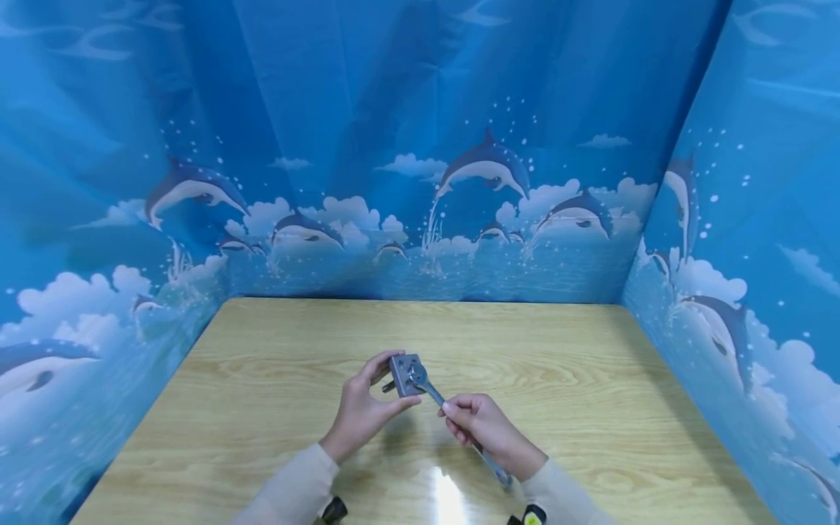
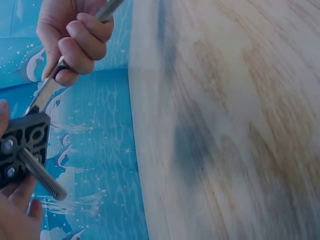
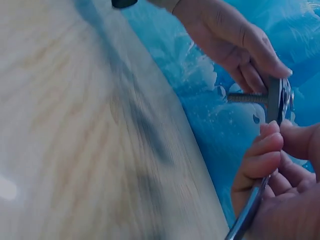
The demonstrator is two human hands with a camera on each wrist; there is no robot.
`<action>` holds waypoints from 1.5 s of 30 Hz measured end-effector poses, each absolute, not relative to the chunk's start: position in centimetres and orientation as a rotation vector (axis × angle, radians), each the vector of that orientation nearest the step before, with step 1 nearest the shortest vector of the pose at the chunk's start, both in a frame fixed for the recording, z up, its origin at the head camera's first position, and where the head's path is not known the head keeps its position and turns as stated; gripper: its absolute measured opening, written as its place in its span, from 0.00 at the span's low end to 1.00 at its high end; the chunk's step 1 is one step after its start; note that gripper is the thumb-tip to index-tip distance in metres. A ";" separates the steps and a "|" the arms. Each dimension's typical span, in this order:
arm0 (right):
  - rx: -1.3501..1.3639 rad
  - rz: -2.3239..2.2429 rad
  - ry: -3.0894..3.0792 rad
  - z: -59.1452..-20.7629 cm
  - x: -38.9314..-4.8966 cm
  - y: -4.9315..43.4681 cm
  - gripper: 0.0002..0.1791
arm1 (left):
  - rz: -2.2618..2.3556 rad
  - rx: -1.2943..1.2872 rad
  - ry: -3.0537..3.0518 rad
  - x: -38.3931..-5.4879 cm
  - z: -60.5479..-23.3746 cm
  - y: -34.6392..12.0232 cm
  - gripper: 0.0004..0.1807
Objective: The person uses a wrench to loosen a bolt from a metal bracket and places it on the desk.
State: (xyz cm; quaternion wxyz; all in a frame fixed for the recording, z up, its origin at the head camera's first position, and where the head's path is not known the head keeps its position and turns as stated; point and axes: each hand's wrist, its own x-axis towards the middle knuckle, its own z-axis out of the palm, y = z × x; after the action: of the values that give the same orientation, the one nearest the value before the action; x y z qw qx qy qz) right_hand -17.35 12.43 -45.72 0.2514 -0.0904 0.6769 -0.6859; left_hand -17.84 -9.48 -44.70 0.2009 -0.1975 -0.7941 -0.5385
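Note:
My left hand holds a grey square metal block by its edges, thumb below and fingers above, over the table. A threaded bolt sticks out from the block's back, where holes show in the left wrist view. Against the front face lies the ring head of a wrench. Its handle slants down to my right hand, whose fingers curl round it. The wrench's far end reaches past that hand, near the right sleeve. From the side, the right wrist view shows the block with its bolt pointing left.
Beneath the hands is a wood-grain table. Blue curtains with dolphins and clouds enclose its back and sides. Dark straps with small devices sit at both wrists.

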 end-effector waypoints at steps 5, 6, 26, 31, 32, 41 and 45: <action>-0.365 -1.666 2.043 -45.0 -19.1 13.6 0.18 | -1.618 -0.622 -2.257 -17.6 -44.2 -10.1 0.40; -0.397 -1.617 2.081 -44.8 -19.5 13.9 0.18 | -1.644 -0.637 -2.264 -17.6 -44.1 -10.2 0.40; -1.128 -0.955 2.318 -38.5 -26.5 14.7 0.06 | -1.810 -0.943 -2.335 -15.2 -41.0 -9.8 0.39; -1.276 -0.828 2.310 -36.6 -27.4 13.8 0.06 | -1.823 -0.950 -2.398 -15.1 -40.4 -9.6 0.39; -1.307 -0.793 2.313 -36.2 -27.5 13.6 0.06 | -1.833 -0.957 -2.406 -15.1 -40.3 -9.6 0.39; -1.501 -0.569 2.305 -34.2 -27.4 12.1 0.03 | -1.872 -1.046 -2.440 -15.1 -40.7 -9.5 0.38; -1.516 -0.556 2.315 -34.2 -27.2 12.0 0.04 | -1.891 -1.067 -2.436 -15.2 -40.9 -9.5 0.37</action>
State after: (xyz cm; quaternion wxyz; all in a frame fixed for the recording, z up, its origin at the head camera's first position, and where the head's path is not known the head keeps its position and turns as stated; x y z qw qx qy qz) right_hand -27.20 12.00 -34.23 0.1590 -0.5305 0.8097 -0.1944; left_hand -15.17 -9.55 -40.86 -0.0607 -0.3264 -0.7451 -0.5784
